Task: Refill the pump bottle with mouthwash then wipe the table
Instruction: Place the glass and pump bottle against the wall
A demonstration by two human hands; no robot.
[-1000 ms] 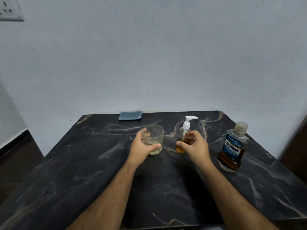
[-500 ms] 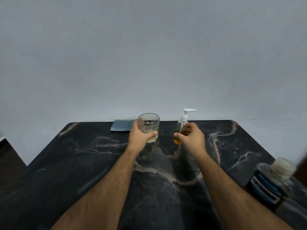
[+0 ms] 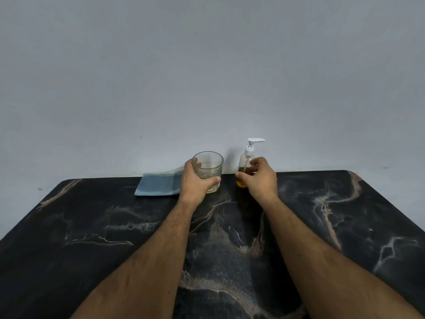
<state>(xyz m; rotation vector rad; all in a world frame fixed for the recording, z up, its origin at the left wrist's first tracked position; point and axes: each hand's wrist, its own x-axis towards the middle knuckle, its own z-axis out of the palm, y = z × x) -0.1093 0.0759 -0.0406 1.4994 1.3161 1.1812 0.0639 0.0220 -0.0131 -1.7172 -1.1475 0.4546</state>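
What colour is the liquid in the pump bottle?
Amber-orange, at the pump bottle base, head view.

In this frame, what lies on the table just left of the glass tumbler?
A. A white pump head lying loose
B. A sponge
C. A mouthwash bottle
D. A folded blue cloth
D: a folded blue cloth lies flat by the wall edge, partly behind the left hand that holds the glass tumbler; no mouthwash bottle is in view.
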